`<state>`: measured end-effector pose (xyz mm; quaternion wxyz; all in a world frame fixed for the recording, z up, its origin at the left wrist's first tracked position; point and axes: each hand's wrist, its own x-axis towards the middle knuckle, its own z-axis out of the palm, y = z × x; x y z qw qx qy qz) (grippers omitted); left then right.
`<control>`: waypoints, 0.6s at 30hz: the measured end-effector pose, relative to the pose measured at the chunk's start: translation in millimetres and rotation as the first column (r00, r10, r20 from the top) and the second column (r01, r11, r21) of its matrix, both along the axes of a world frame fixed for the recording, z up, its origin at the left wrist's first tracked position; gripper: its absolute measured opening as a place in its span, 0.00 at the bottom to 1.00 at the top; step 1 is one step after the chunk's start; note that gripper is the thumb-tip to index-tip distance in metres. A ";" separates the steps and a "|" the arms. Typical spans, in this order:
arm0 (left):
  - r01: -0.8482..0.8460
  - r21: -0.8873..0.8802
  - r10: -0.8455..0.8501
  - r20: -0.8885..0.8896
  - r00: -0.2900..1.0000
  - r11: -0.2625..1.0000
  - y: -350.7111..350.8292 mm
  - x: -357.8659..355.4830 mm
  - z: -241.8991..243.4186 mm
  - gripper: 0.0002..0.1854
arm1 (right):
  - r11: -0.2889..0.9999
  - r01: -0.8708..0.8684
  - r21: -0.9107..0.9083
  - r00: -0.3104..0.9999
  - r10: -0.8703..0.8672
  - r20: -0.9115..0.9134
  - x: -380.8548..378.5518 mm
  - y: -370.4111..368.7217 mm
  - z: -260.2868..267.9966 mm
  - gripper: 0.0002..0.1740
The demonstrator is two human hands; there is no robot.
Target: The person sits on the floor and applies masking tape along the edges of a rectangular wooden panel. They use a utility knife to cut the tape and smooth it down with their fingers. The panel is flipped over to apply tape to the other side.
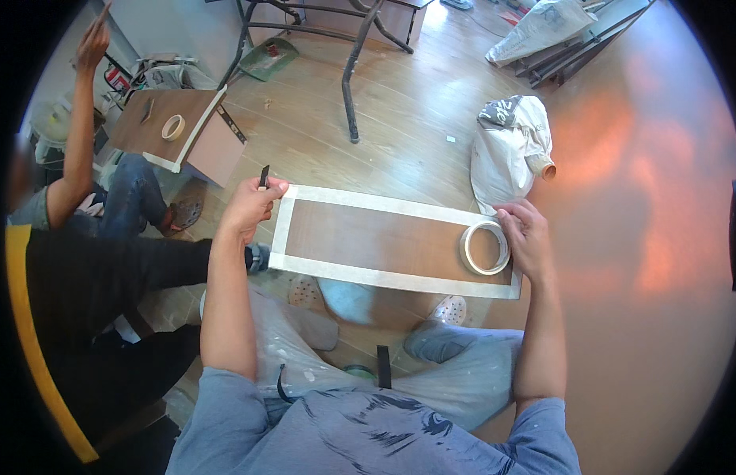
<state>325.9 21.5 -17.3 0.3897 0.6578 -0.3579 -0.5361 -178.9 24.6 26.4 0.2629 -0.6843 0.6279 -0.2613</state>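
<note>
A rectangular wood-toned panel [368, 234] lies in front of me, with pale masking tape [397, 205] along its edges. My left hand [249, 205] is at the panel's far left corner, its fingers closed around a small cutter with a dark blade [265, 177]. At the far right corner, my right hand [525, 234] pinches the tape or the panel's edge; which of the two I cannot tell. Beside its fingers, a roll of masking tape [466, 249] rests on the right end of the panel.
A co-worker [77, 148] with a raised arm sits at the left beside a brown board [160, 113] bearing another tape roll [173, 127]. A white sack [501, 160] stands beyond my right hand. Metal legs [349, 77] rise ahead; a large glossy brown surface [635, 332] fills the right.
</note>
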 end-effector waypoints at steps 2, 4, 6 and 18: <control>-0.024 -0.016 0.025 0.061 0.998 1.000 0.4 -2.4 -0.4 0.08 | 0.992 -0.098 -0.074 0.991 0.090 -0.102 19.4 4.0 2.6 0.16; -0.032 -0.039 0.037 0.134 0.990 0.999 0.7 -4.1 -0.7 0.08 | 0.970 -0.221 -0.101 0.941 0.185 -0.284 46.9 10.5 2.5 0.19; -0.027 -0.064 0.038 0.178 0.983 0.998 0.6 -5.7 -1.8 0.08 | 0.942 -0.328 -0.075 0.856 0.263 -0.446 78.4 17.0 -1.9 0.25; -0.019 -0.147 0.067 0.330 0.941 0.989 1.5 -3.6 -13.6 0.12 | 0.972 -0.216 0.097 0.851 0.236 -0.470 73.1 1.3 8.1 0.33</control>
